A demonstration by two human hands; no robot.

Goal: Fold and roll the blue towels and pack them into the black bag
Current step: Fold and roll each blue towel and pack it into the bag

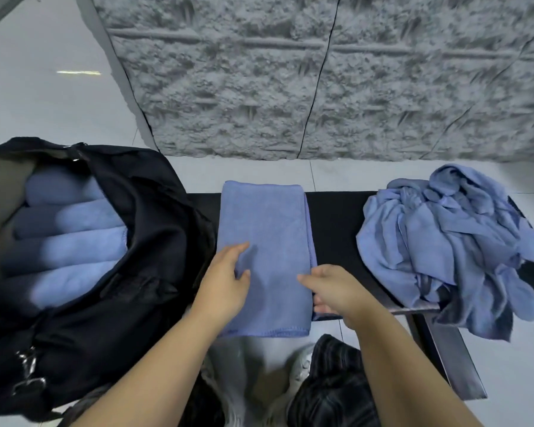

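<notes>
Since it has been folded into a long narrow strip, the blue towel [265, 251] lies lengthwise across the black desk [336, 223], its near hem hanging just over the front edge, probably ready for rolling. Flat on its left side rests the left hand [228, 285], fingers spread, while the right hand [333, 291] pinches the layered right edge, likely squaring it. Just left gapes the black bag [142, 241], already holding rolled towels [65, 241]; a crumpled pile [450, 241] sits right, bare desk between.
</notes>
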